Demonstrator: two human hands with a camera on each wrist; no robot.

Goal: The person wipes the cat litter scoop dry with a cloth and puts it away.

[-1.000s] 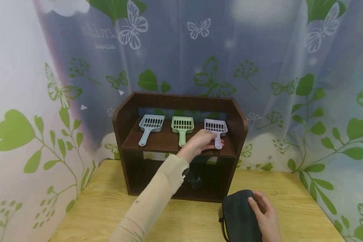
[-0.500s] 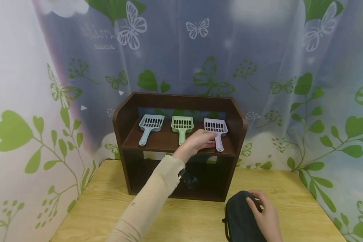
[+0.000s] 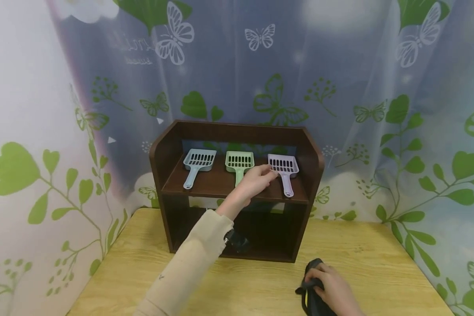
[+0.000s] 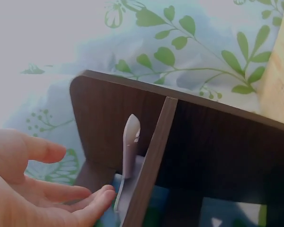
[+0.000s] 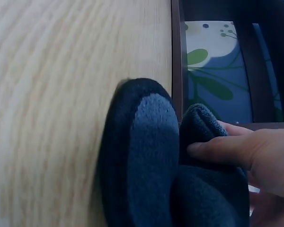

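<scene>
My left hand (image 3: 256, 180) hovers at the upper board of the shelf, fingers extended beside the lilac litter scoop (image 3: 286, 175). In the left wrist view, nothing lies between thumb and fingers; the scoop's handle (image 4: 130, 146) stands apart from the thumb, and whether a fingertip touches the scoop is unclear. A green litter scoop (image 3: 239, 160) and a blue litter scoop (image 3: 199, 160) lie to its left, handles toward me. Low on the right, my right hand (image 3: 333, 287) pinches a fold of a dark fabric pouch (image 5: 149, 151) with a bit of yellow inside.
A dark brown two-level shelf (image 3: 231, 194) stands on the light wooden table (image 3: 351, 245). Patterned curtains (image 3: 221, 66) with leaves and butterflies surround the back and sides. A small black device (image 3: 237, 241) hangs at my left wrist.
My left hand has come off the lilac scoop's handle, drawing back to the left, and the scoop stays on the shelf. The right hand has turned and lowered, and the pouch looks folded narrower.
</scene>
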